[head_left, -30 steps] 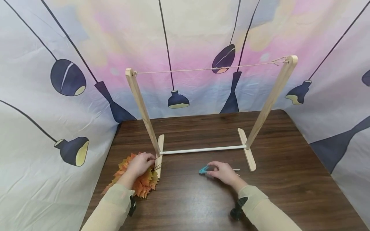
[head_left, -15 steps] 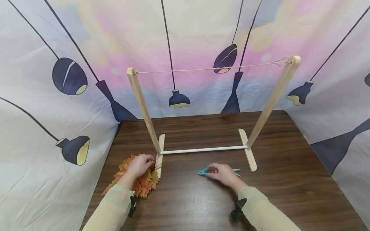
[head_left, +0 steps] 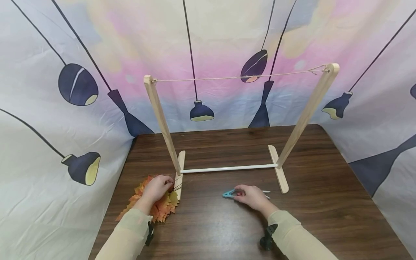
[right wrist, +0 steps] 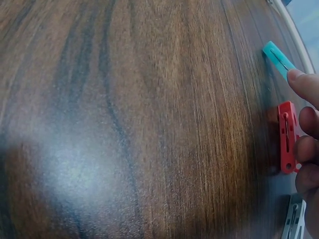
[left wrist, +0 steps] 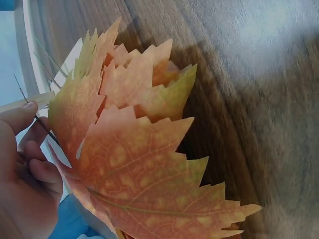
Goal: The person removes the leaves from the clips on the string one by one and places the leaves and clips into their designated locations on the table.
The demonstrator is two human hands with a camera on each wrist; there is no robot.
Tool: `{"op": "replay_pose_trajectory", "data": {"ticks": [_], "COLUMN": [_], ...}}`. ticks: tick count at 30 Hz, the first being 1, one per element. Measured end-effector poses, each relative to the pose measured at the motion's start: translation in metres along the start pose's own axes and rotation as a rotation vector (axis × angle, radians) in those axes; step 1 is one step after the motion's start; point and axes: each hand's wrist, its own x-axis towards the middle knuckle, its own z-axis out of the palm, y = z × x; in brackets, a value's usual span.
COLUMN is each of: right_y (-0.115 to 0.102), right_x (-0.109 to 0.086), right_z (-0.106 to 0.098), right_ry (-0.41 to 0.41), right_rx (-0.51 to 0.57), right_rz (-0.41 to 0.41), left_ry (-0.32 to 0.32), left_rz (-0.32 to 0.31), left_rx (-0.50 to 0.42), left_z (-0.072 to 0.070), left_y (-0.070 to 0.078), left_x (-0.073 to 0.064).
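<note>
My left hand (head_left: 158, 187) is over a pile of orange and yellow artificial maple leaves (head_left: 162, 209) beside the rack's left foot. Thumb and index finger pinch a thin dark leaf stem (left wrist: 44, 126), seen in the left wrist view. At the middle of the table my right hand (head_left: 251, 196) pinches a teal clothespin (head_left: 229, 194) between thumb and fingertips. Below it in the right wrist view a red clothespin (right wrist: 286, 137) is close against the curled fingers; whether they touch it I cannot tell. A grey clothespin (right wrist: 293, 219) lies farther along, partly hidden by the hand.
A wooden rack stands behind the hands, with a left post (head_left: 162, 124), a right post (head_left: 307, 115) and a white bottom bar (head_left: 227, 168). Twine (head_left: 214, 78) runs between the post tops. A printed cloth (head_left: 221, 43) hangs behind the brown table (head_left: 211, 224).
The teal clothespin has tipped slightly flatter and lower in my right hand. Red shows more clearly beneath those fingers. My left hand stays nearly still at the leaves.
</note>
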Motion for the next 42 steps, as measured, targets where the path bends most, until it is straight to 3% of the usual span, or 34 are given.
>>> {"op": "replay_pose_trajectory", "data": {"ticks": [13,21,31,42], "right_y": [0.002,0.002,-0.001,-0.004], "right_x": [0.000,0.001,0.000,-0.001], "right_z": [0.004,0.006,0.006,0.006], "right_ry": [-0.009,-0.003,0.030,0.019], "right_rx": [-0.058,-0.135,-0.233,-0.249], "right_rz": [-0.009,0.016,0.005,0.010], "left_ry": [0.011,0.026,0.025,0.025], "left_rz": [-0.074,-0.053,-0.073,-0.080], "left_rx": [-0.096,-0.119,-0.152,-0.157], "left_z": [0.016,0.020,0.022,0.023], "left_y": [-0.005,-0.005,-0.005,-0.005], "left_x": [0.002,0.005,0.005,0.005]}}
